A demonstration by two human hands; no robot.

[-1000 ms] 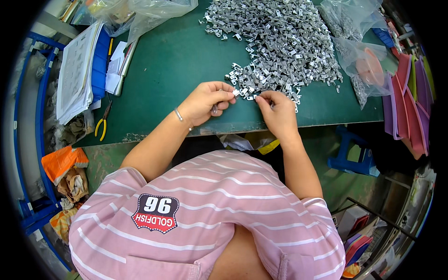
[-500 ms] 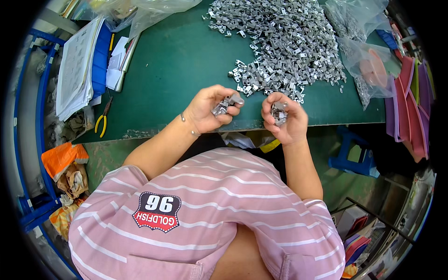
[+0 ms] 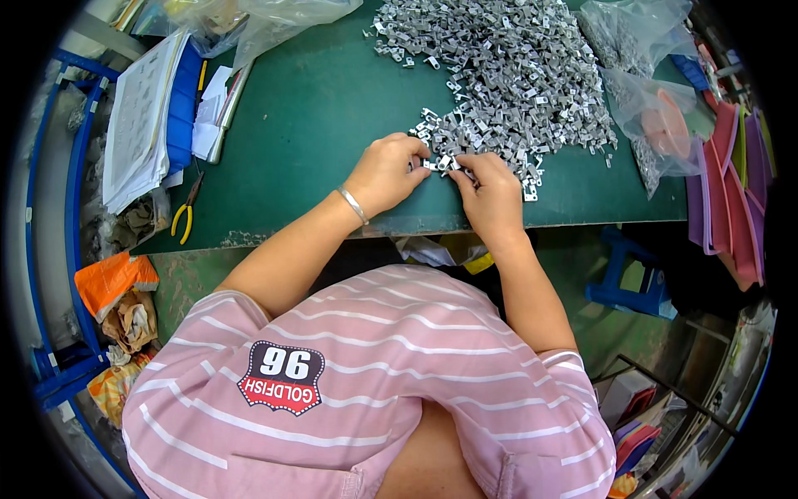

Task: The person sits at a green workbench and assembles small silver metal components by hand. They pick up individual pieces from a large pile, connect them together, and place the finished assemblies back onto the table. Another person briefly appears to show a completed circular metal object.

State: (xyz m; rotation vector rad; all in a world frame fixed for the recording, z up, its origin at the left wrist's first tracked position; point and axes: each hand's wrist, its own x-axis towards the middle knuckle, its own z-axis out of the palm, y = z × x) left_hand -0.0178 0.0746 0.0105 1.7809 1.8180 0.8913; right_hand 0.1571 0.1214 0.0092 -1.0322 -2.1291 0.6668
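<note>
A large heap of small silvery metal brackets (image 3: 524, 75) covers the far right part of the green table (image 3: 316, 108). At the heap's near edge, my left hand (image 3: 386, 173) is closed with its palm down, and a little metal shows between its curled fingers. Close to its right, my right hand (image 3: 492, 190) is closed too, thumb and fingertips together at a small metal bracket (image 3: 446, 164) by the heap. Whatever else lies inside either palm is hidden.
Yellow-handled pliers (image 3: 183, 218) and a blue tray (image 3: 183, 116) with papers lie at the left. Clear plastic bags (image 3: 652, 125) holding metal parts are at the right. A blue stool (image 3: 628, 274) stands below the table's front edge.
Both hands have moved forward from the table's front edge to the heap and turned palm down. The metal brackets that showed in their palms are now mostly out of sight.
</note>
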